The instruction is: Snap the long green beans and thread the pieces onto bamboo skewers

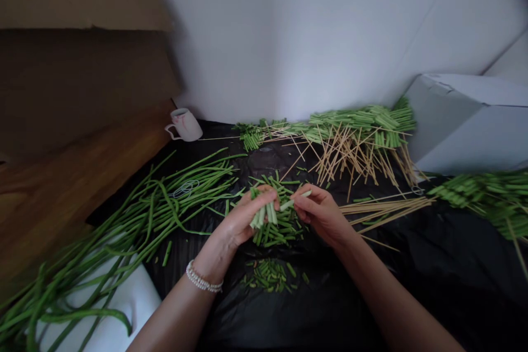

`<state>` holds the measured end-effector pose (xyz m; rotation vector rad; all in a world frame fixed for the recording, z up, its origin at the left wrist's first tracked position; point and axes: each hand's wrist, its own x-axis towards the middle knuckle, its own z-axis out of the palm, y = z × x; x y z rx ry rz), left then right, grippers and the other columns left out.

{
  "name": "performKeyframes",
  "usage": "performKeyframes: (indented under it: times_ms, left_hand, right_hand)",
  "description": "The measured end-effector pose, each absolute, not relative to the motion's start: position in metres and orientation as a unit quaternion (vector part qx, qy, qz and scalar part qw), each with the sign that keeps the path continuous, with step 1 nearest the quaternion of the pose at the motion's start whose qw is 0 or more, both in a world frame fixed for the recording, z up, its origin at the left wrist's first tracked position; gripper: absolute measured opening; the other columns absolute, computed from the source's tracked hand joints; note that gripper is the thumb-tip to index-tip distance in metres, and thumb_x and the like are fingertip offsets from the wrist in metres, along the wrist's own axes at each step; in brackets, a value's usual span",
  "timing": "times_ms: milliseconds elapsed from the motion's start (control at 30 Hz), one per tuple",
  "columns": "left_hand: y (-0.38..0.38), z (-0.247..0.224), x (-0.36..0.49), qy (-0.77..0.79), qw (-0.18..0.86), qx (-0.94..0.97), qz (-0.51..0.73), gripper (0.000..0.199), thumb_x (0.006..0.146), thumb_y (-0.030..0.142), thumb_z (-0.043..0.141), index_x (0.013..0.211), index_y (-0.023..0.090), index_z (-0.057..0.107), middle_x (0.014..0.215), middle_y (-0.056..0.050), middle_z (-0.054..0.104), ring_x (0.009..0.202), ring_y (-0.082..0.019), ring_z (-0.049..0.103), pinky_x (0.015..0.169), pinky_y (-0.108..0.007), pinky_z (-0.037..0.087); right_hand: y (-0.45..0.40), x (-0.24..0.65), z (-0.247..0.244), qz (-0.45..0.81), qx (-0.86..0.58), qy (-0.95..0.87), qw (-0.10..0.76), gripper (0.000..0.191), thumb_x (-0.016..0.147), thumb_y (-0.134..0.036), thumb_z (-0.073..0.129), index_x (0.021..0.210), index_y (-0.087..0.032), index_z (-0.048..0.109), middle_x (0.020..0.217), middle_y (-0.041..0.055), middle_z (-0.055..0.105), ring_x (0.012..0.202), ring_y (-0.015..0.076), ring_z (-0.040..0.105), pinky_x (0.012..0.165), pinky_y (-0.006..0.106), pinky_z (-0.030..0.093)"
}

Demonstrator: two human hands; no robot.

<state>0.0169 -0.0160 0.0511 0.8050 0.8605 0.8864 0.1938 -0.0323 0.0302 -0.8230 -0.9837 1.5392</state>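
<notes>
My left hand (251, 210), with a beaded bracelet on its wrist, is closed around a row of cut long bean pieces (266, 215). My right hand (315, 206) pinches one pale long bean piece (295, 201) between thumb and fingers, its near end close to the left hand's fingers. Below both hands lies a pile of cut long bean pieces (272, 239) on black plastic sheeting (330, 297). A thin wooden stick (296, 162) slants up behind the hands; whether it runs into the held row is hidden.
Whole long beans (165, 203) spread at left. Small bean ends (270, 275) lie in front. Bean rows on sticks (363, 121) line the wall, with loose sticks (388, 208) at right. A white mug (185, 125), a white box (466, 121) and more beans (487, 192) stand around.
</notes>
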Motion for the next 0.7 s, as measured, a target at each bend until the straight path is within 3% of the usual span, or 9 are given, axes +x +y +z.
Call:
performKeyframes:
  times_ms: [200, 367, 567, 700]
  left_hand:
    - [-0.028, 0.052, 0.022, 0.402, 0.749, 0.436, 0.295, 0.041, 0.059, 0.038, 0.085, 0.080, 0.014, 0.060, 0.059, 0.003, 0.060, 0.049, -0.007, 0.052, 0.046, -0.017, 0.039]
    - [-0.024, 0.055, 0.019, 0.401, 0.760, 0.427, 0.281, 0.030, 0.065, 0.033, 0.080, 0.076, 0.016, 0.059, 0.057, 0.004, 0.059, 0.046, -0.006, 0.050, 0.043, -0.017, 0.038]
    - [-0.022, 0.052, 0.012, 0.389, 0.772, 0.413, 0.286, 0.031, 0.065, 0.035, 0.079, 0.077, 0.016, 0.059, 0.056, 0.004, 0.058, 0.045, -0.006, 0.049, 0.042, -0.016, 0.038]
    - [-0.019, 0.050, 0.010, 0.384, 0.764, 0.426, 0.297, 0.034, 0.068, 0.043, 0.077, 0.071, 0.015, 0.059, 0.055, 0.003, 0.056, 0.043, -0.006, 0.047, 0.039, -0.016, 0.036]
  right_hand:
    - [-0.032, 0.194, 0.027, 0.640, -0.350, -0.458, 0.509, 0.020, 0.071, -0.035, 0.080, 0.072, -0.018, 0.069, 0.053, -0.0051, 0.054, 0.046, 0.0053, 0.043, 0.043, 0.019, 0.028]
    - [-0.030, 0.200, 0.032, 0.648, -0.345, -0.425, 0.530, 0.019, 0.075, -0.038, 0.076, 0.081, -0.020, 0.072, 0.058, -0.0039, 0.060, 0.045, 0.0046, 0.044, 0.042, 0.018, 0.030]
    - [-0.030, 0.204, 0.039, 0.626, -0.337, -0.478, 0.516, 0.020, 0.080, -0.034, 0.071, 0.095, -0.022, 0.075, 0.075, 0.0017, 0.070, 0.055, 0.0075, 0.054, 0.050, 0.020, 0.042]
    - [-0.031, 0.202, 0.040, 0.581, -0.374, -0.514, 0.508, 0.019, 0.082, -0.037, 0.068, 0.089, -0.020, 0.074, 0.070, 0.0008, 0.069, 0.054, 0.0092, 0.055, 0.050, 0.022, 0.044]
